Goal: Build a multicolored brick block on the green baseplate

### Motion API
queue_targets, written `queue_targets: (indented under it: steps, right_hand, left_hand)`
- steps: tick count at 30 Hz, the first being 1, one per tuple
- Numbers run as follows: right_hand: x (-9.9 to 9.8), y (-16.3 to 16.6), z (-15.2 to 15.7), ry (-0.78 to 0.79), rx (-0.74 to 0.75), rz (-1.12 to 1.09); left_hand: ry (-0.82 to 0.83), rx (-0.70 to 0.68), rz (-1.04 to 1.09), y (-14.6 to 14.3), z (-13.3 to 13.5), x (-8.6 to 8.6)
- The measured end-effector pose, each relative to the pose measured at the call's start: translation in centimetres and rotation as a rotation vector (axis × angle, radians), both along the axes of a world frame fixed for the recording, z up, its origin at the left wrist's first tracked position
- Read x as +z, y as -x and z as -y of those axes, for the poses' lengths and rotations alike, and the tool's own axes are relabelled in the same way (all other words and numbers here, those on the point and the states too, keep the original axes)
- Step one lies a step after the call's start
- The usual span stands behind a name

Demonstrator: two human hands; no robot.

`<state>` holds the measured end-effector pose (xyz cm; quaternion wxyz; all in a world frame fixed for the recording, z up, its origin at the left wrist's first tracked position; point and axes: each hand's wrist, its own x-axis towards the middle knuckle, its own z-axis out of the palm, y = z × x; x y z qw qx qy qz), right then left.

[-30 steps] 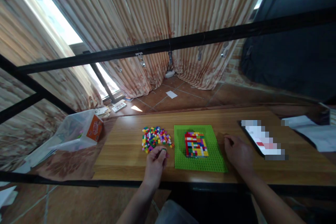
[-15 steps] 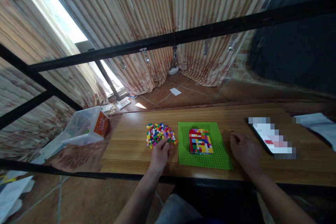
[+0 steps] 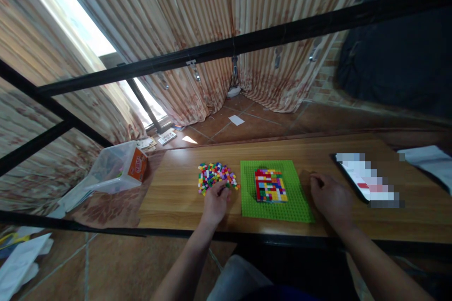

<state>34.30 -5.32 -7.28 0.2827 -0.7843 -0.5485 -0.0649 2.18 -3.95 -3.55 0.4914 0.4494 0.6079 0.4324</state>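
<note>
My left hand (image 3: 216,203) is at the near edge of a heap of small multicoloured building bricks (image 3: 213,174), thumb and fingers drawn together in a pinch. Anything between the fingertips is too small to make out. To the right of the heap lies a green studded baseplate (image 3: 247,209). A block of bricks (image 3: 271,186) in red, white, yellow, blue and other colours is built up on it. My right hand (image 3: 330,200) rests on the table just right of the baseplate, its fingers curled closed. What they hold, if anything, is hidden.
On the wooden table (image 3: 169,197), a phone or tablet (image 3: 356,181) with a blurred screen lies to the right of my right hand. White papers (image 3: 429,164) are at the far right. A clear plastic bin (image 3: 113,164) with an orange label stands off the table's left end.
The view has tilted slightly, so the tabletop sits a little higher. My left hand's fingers have shifted slightly at the heap's edge. My right hand stays beside the baseplate.
</note>
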Motion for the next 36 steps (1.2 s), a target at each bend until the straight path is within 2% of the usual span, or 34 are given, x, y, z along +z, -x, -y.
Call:
queue_targets:
  steps: [7,11,18,36]
  right_hand:
    - [-0.2,-0.1,0.0,0.015,0.001,-0.009]
    - [-0.3,-0.2,0.0,0.029,-0.005,-0.004]
    - [-0.2,-0.2,0.0,0.011,0.021,-0.023]
    - [0.0,-0.1,0.1,0.014,0.003,0.01]
  left_hand:
    - [-0.01,-0.022,0.213,-0.3,0.8,1.5]
    - [-0.024,-0.048,0.236,-0.4,1.1,2.2]
    - [-0.055,-0.02,0.226,-0.3,1.1,2.0]
    - [0.129,0.053,0.181,0.3,0.2,1.6]
